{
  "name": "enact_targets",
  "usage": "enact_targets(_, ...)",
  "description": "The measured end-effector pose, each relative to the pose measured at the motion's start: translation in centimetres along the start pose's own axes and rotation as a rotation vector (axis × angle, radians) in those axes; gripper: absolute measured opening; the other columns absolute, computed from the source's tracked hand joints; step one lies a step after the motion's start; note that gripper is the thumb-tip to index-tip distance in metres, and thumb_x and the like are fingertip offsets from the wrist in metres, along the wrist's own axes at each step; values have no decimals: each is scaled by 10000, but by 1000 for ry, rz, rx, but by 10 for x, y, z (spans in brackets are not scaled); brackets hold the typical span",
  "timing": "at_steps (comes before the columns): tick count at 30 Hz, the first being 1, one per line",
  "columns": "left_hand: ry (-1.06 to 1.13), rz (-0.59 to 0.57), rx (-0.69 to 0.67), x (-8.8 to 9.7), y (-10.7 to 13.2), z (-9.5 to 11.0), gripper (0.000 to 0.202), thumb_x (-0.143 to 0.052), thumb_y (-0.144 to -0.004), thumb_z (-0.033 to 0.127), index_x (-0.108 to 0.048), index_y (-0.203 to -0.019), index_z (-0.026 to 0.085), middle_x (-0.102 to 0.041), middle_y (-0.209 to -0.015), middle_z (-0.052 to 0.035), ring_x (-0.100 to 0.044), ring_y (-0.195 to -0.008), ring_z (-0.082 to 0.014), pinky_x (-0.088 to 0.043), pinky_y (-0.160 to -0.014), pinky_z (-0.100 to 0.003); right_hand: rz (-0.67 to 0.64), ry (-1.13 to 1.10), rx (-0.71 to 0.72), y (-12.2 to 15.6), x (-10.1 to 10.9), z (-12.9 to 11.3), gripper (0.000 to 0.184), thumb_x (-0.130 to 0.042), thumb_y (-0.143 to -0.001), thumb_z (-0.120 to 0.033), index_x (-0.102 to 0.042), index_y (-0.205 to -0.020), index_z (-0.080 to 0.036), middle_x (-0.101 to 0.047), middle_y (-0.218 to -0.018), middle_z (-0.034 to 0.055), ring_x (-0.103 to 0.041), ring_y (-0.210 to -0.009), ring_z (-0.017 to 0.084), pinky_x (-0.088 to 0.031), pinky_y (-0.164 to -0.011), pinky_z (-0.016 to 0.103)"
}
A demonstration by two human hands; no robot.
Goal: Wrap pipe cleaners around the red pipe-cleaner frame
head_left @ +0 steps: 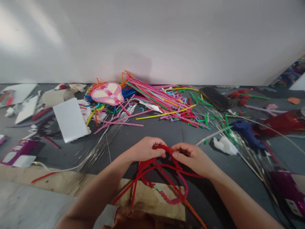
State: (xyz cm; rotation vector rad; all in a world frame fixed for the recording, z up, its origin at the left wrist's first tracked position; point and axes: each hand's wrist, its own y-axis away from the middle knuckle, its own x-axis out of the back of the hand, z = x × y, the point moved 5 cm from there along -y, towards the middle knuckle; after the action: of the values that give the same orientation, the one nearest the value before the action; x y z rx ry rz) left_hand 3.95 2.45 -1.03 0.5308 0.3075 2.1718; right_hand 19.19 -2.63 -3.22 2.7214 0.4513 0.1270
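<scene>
My left hand is closed on red pipe cleaners, its thumb and fingers pinching them near the middle of the table. Close beside it, my right hand pinches the same red bundle where the stems cross. Below both hands, several red stems hang down and spread out in loops. A dark pink twisted loop curves under them, and an orange-red stem runs toward the lower right. The exact join between my fingertips is partly hidden.
Behind lies a heap of coloured pipe cleaners with a pink-and-cream heart-shaped piece. Thin metal wires lie left. A white card, a dark phone, a blue glue gun and purple power strips lie around.
</scene>
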Motion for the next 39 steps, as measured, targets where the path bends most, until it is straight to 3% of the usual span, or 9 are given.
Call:
enact_targets(9,-7,31,-3,-4,-2,-2,184,-561,-773,269,-663,-887,166,-710,-784,-3,-635,-753,-132,-454,-704,-207,81,190,96,1,-5,-5,233,-522,-836,-372,-660,-804,-188,-601,-643,-17,-497,-562,100,-388,-502,196)
enact_targets(20,-72,48,-9,-9,-3,-2,153,-572,-774,283,-662,-838,178,-706,-775,10,-638,-747,-136,-443,-687,-205,86,194,88,1,-7,-7,272,-505,-839,-398,-625,-729,-180,-527,-575,-31,-450,-516,92,-366,-479,198)
enact_targets(23,-56,55,-45,-7,-2,-1,236,-611,-768,348,-657,-929,182,-703,-869,-1,-631,-814,-150,-445,-721,-215,118,174,71,0,-1,-6,287,-507,-838,-425,-615,-732,-180,-517,-572,-32,-438,-510,92,-358,-469,201)
enact_targets(26,103,34,-63,2,-1,-2,408,-627,-762,450,-620,-1061,173,-691,-985,-38,-629,-883,-177,-457,-773,-249,212,105,58,0,17,-5,315,-536,-821,-469,-597,-711,-180,-496,-558,-40,-406,-486,81,-337,-455,202)
enact_targets(30,537,79,-15,24,2,-11,464,-497,-841,516,-620,-1046,118,-702,-917,-103,-664,-809,-201,-491,-768,-318,368,-131,66,-1,48,0,314,-613,-774,-487,-573,-687,-188,-474,-544,-51,-374,-454,65,-319,-435,197)
enact_targets(35,889,167,-78,41,2,-19,348,-678,-722,249,-605,-1037,121,-704,-925,-131,-678,-834,-223,-500,-810,-360,460,-450,97,-7,58,7,315,-713,-682,-476,-575,-726,-197,-559,-637,-27,-447,-497,71,-373,-452,189)
enact_targets(39,923,137,-200,35,1,-14,476,-717,-660,122,-567,-1106,189,-674,-1050,-103,-646,-969,-232,-488,-847,-367,419,-437,148,-8,49,5,284,-677,-736,-453,-560,-753,-195,-588,-696,-6,-497,-555,84,-415,-490,195)
